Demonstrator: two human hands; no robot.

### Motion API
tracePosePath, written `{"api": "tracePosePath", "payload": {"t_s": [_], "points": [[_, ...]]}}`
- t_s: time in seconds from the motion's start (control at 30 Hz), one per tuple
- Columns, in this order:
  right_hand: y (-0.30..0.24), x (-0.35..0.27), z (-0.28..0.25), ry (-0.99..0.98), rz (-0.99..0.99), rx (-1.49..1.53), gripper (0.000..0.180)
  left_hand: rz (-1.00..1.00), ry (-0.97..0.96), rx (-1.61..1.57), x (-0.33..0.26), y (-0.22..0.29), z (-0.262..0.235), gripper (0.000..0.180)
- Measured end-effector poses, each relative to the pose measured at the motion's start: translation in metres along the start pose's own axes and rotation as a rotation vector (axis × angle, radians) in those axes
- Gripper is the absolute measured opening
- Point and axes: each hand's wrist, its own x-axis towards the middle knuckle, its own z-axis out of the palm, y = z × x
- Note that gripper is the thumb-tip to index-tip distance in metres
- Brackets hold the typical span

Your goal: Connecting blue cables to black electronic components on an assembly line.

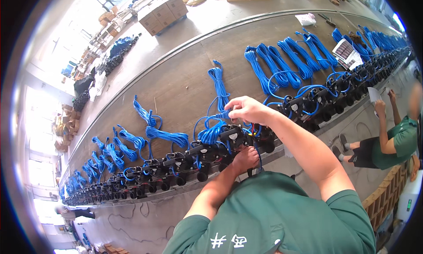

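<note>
Directly in front of me, a black pump-like unit (233,135) with a round port stands at the near edge of the long table. My left hand (246,160) is closed against its near side, the fingertips partly hidden. Above the unit, my right hand (250,110) has thumb and forefinger drawn together; whatever they pinch is too small to make out. Thin red and yellow wires (253,130) show just below that hand. A loose blue cable coil (210,133) lies against the unit's left, and a tied blue cable bundle (217,84) stretches behind it.
Similar black units (176,163) line the near edge both ways, with blue cable bundles (282,64) behind them. A printed sheet (348,54) and a white plastic bag (306,19) lie toward the right. Beyond the right side, a person (394,139) holds paper. Cartons (162,14) stand across the aisle.
</note>
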Motion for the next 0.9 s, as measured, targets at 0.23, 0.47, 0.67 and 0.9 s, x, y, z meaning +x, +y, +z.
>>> {"api": "tracePosePath", "payload": {"t_s": [0.23, 0.47, 0.67, 0.9], "points": [[-0.002, 0.003, 0.004, 0.027, 0.029, 0.048, 0.036, -0.064, -0.094, 0.032, -0.005, 0.002, 0.001, 0.018], [0.003, 0.005, 0.004, 0.079, 0.014, -0.019, 0.035, -0.707, 0.001, -0.878, 0.012, 0.023, -0.013, 0.021], [0.001, 0.003, 0.005, 0.085, 0.018, -0.037, 0.035, -0.968, 0.380, -2.010, 0.003, 0.021, -0.002, 0.033], [0.000, 0.002, 0.005, 0.096, 0.010, -0.079, 0.034, -1.095, 0.388, -2.009, 0.000, 0.021, 0.005, 0.033]]}}
